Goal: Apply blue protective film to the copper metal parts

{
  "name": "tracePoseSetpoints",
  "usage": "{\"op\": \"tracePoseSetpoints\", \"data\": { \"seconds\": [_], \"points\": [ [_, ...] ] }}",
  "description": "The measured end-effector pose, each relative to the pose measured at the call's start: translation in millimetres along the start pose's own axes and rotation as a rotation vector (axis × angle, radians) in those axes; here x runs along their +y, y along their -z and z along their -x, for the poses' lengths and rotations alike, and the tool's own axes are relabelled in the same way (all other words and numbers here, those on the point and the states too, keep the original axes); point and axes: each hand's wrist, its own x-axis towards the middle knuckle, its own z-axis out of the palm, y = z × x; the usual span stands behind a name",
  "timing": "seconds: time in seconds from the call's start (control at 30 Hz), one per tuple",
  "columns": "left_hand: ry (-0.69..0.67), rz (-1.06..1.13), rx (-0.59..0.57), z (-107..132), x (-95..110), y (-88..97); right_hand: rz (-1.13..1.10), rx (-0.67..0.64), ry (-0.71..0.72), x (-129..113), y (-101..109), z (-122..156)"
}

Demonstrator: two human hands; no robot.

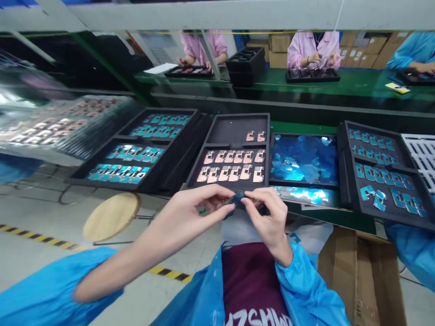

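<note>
My left hand (pixel 200 213) and my right hand (pixel 267 213) pinch a small dark blue piece (pixel 237 199) between their fingertips, and the fingers hide most of it. Just beyond them lies a black foam tray (pixel 231 131) holding rows of copper-coloured metal parts (pixel 231 165). To its right is a tray of loose shiny blue film pieces (pixel 304 158). Further right, a black tray (pixel 350 149) carries blue-covered parts, and another black tray (pixel 136 149) with blue-covered parts sits to the left.
A round wooden stool top (pixel 111 216) lies left of my hands, and a cardboard box (pixel 360 276) stands at lower right. Across a green bench, co-workers in pink smocks (pixel 314 50) handle trays. A blue sleeve (pixel 414 253) enters at right. Yellow-black tape (pixel 44 240) marks the floor.
</note>
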Motion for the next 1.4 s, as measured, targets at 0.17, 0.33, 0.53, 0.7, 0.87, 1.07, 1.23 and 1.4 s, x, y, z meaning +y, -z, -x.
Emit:
{"op": "tracePoseSetpoints", "data": {
  "seconds": [0.17,0.33,0.53,0.7,0.87,1.07,1.23,1.4],
  "points": [
    [0.044,0.262,0.038,-18,-21,-53.9,0.1,0.108,-0.002,16,19,-8],
    [0.146,0.605,0.019,-32,-47,-98.6,0.363,0.102,0.086,27,42,-18],
    [0.277,0.792,-0.044,-42,-63,-104.1,0.648,0.019,0.182,30,46,-24],
    [0.335,0.873,-0.086,-43,-73,-99.2,0.804,-0.214,0.274,27,51,-23],
    [0.377,1.037,-0.1,-48,-76,-96.7,0.942,-0.359,0.548,12,56,-27],
    [0.426,1.173,-0.11,-58,-75,-89.0,0.884,-0.369,0.704,8,58,-33],
    [0.376,1.151,-0.005,-69,-83,-69.1,0.529,-0.244,0.514,13,51,-30],
    [0.254,0.887,0.324,-70,-112,-23.2,0.48,0.082,0.116,44,67,-60]
  ]
}}
